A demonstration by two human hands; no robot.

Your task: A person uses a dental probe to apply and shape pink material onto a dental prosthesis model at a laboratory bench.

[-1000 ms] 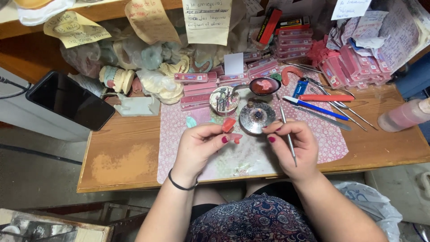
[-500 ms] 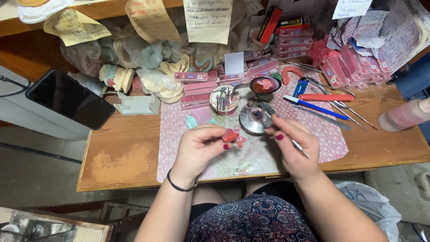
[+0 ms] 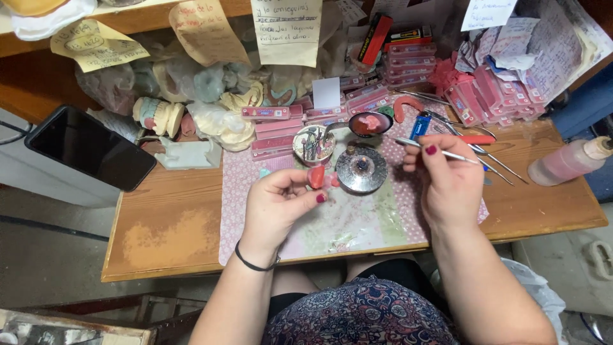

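Observation:
My left hand (image 3: 278,207) holds a small pink wax piece (image 3: 317,176) between thumb and fingers, just left of a round metal burner (image 3: 361,170). My right hand (image 3: 447,179) grips a thin metal instrument (image 3: 440,152) that lies across its fingers, its tip pointing left toward a small dish of pink wax (image 3: 370,123). Both hands hover over a patterned pink mat (image 3: 357,220) on the wooden desk (image 3: 172,223).
A dark phone (image 3: 89,147) lies at the left. Plaster dental casts (image 3: 159,115) and stacks of pink boxes (image 3: 281,128) crowd the back. More metal tools (image 3: 491,160), a blue lighter (image 3: 420,126) and a pink liquid bottle (image 3: 568,161) sit to the right. Paper notes hang above.
My right hand has lifted from beside the left hand and swung right and back, bringing the instrument's tip toward the wax dish. The left hand has stayed on the pink piece.

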